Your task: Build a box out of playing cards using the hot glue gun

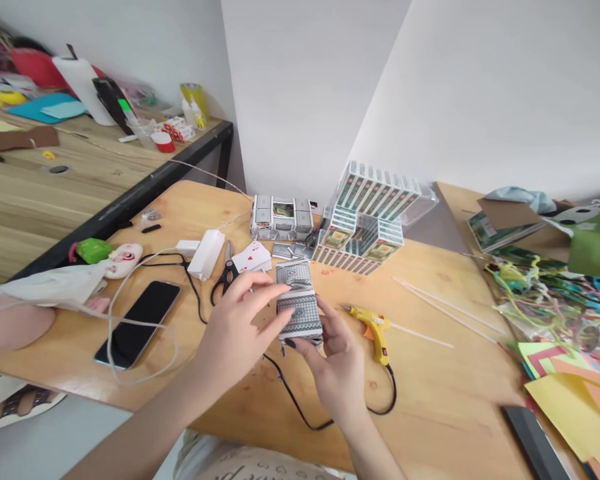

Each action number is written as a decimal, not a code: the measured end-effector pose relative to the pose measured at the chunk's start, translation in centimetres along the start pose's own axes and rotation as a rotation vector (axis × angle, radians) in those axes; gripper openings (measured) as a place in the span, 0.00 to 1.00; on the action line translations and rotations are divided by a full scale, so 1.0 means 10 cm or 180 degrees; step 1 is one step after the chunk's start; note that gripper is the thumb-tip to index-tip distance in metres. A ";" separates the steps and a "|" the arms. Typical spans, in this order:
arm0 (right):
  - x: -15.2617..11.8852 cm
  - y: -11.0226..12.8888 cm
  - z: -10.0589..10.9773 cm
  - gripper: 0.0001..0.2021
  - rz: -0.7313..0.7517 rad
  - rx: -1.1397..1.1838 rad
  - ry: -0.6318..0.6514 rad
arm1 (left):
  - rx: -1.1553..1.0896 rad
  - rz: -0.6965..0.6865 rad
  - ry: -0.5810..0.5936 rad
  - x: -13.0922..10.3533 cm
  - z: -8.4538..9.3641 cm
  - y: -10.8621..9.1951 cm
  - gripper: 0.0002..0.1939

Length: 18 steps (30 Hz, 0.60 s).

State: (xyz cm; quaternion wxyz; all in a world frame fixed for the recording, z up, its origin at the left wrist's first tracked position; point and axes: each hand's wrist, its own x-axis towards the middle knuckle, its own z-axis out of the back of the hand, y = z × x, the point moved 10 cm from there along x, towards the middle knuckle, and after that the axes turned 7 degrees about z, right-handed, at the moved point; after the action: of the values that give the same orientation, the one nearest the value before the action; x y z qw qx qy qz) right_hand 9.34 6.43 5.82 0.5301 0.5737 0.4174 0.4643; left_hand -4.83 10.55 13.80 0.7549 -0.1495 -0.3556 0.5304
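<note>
A small block built from grey-patterned playing cards (300, 313) is above the near part of the table. My right hand (337, 363) grips its lower right side, thumb at the near edge and fingers along the far side. Over its left side reaches my left hand (245, 320), fingers stretched and apart, the tips at the card faces; whether they press on it I cannot tell. To the right lies a yellow hot glue gun (375, 330). Loose playing cards (253, 257), face up, and black-handled scissors (225, 277) lie beyond my left hand.
Behind stand a grey card-covered box (281, 217) and a structure of stacked card packs (365, 227). On the left are a phone (140, 323), a white power strip (207, 253) with cables, and another person's arm (15, 320). Glue sticks (445, 310) and coloured paper (570, 400) lie right.
</note>
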 end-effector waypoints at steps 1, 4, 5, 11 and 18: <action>0.01 0.00 0.02 0.27 0.0000 -0.0018 -0.0013 | -0.0024 0.0049 0.0099 -0.05 -0.02 0.01 0.11; 0.03 0.01 0.04 0.26 0.0063 -0.0149 0.0058 | -0.0194 0.0144 0.0420 -0.12 -0.08 0.03 0.13; 0.03 0.02 0.04 0.26 0.0110 -0.0209 0.0108 | -0.0269 0.0179 0.0495 -0.12 -0.10 0.04 0.13; 0.05 0.13 0.02 0.32 0.0551 -0.1077 -0.0047 | -0.1013 0.0637 0.1004 -0.03 -0.27 0.14 0.17; 0.03 0.17 -0.04 0.29 0.1136 -0.2333 -0.0184 | -0.0420 0.0547 0.0962 -0.02 -0.34 0.12 0.15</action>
State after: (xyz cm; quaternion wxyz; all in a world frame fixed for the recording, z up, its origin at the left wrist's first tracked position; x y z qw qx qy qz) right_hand 9.01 6.62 7.49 0.6221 0.4230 0.1032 0.6507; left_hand -3.37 11.33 10.58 0.7402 -0.3064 -0.2581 0.5400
